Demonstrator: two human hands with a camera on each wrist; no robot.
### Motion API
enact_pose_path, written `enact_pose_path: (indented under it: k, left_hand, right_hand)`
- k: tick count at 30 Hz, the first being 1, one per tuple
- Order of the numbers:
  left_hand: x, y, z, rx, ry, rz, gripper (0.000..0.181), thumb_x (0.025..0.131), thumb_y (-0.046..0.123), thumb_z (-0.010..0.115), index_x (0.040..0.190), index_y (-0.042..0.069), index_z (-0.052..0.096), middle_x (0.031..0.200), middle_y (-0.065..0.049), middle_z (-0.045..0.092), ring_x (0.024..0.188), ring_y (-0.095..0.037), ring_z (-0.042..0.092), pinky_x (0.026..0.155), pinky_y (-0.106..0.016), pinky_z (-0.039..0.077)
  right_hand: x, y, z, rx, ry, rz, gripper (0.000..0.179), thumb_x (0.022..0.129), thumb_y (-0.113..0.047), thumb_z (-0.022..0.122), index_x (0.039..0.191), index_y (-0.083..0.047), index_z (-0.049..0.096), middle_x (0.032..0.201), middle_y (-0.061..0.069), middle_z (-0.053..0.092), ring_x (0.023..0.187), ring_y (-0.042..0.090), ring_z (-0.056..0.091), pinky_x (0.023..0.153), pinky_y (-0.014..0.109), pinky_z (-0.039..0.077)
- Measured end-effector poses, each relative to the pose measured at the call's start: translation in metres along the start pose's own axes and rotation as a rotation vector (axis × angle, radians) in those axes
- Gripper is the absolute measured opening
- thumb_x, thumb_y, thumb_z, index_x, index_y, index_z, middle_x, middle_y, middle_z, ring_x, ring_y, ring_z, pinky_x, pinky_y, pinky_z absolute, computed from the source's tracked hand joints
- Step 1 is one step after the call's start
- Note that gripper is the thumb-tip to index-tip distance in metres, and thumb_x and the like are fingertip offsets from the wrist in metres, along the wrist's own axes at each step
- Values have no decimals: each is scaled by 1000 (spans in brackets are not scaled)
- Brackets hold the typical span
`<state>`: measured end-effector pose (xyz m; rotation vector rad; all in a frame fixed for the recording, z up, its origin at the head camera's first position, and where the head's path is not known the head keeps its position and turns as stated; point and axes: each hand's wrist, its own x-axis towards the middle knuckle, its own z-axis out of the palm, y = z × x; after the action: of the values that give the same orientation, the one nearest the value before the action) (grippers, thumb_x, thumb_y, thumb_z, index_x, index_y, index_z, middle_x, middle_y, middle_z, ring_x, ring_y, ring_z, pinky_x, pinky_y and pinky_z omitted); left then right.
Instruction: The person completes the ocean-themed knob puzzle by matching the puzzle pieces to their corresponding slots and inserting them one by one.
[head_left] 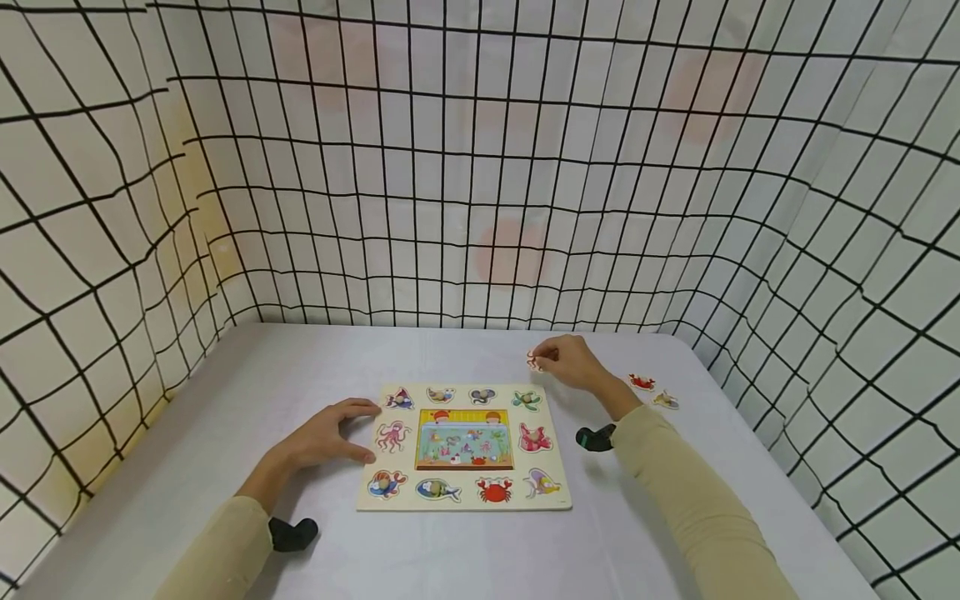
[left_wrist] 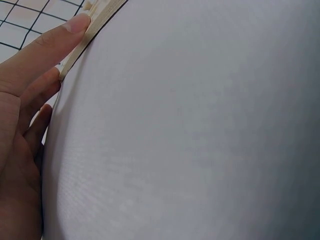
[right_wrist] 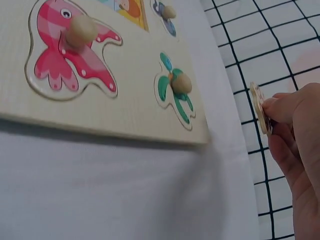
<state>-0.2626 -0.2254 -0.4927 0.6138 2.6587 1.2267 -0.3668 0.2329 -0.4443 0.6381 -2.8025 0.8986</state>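
A wooden knob puzzle board with sea animals around a central aquarium picture lies on the table. My left hand rests at its left side, thumb and index finger spread along the edge; in the left wrist view, the thumb touches the board's rim. Beyond the far right corner, my right hand pinches a reddish, tentacled puzzle piece between thumb and fingers. The right wrist view shows this piece edge-on, near the knobbed green turtle-like piece and the pink piece.
A loose red crab piece and a yellowish fish piece lie right of the board, near the right forearm. Black mesh netting stands behind and along both sides of the white table.
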Motion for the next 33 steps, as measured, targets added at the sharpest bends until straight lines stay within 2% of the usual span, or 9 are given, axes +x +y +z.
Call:
enact_pose_path:
  k: [6,13,20,27,33]
  left_hand:
    - [0,0,0,-3,-1,-1,81,73,31,95,143,5,61,155,-22,45,146,-50,31,115,-72,22]
    - [1,1,0,6,3,-17,83,73,34,95,144,6,60,155,-21,45,147,-50,29,116,-72,19]
    - [2,3,-1,17,5,-28,84,73,34,95,144,8,60,156,-21,44,148,-49,28,116,-72,18]
    - [1,3,0,16,5,-27,82,73,32,95,144,7,60,155,-21,44,147,-50,30,115,-71,22]
    - [0,3,0,8,5,-32,82,73,32,95,143,7,60,156,-21,44,147,-49,29,116,-71,21]
  right_hand:
    - [3,-12,5,5,0,-48,16,99,-12,70,109,-3,78,101,5,74,88,18,67,78,36,58]
    - [5,-20,11,-4,-6,-107,15,98,-12,70,107,-3,78,95,3,74,80,15,65,72,35,57]
    - [7,-26,18,15,-31,-131,14,98,-11,70,107,-4,78,95,1,74,79,12,65,72,32,57]
    - [10,-43,29,3,-76,-198,14,99,-12,71,108,-5,79,96,-1,74,82,9,65,75,29,57]
    - [12,-60,39,2,-95,-287,13,98,-12,72,108,-5,79,97,-1,75,82,9,65,74,28,57]
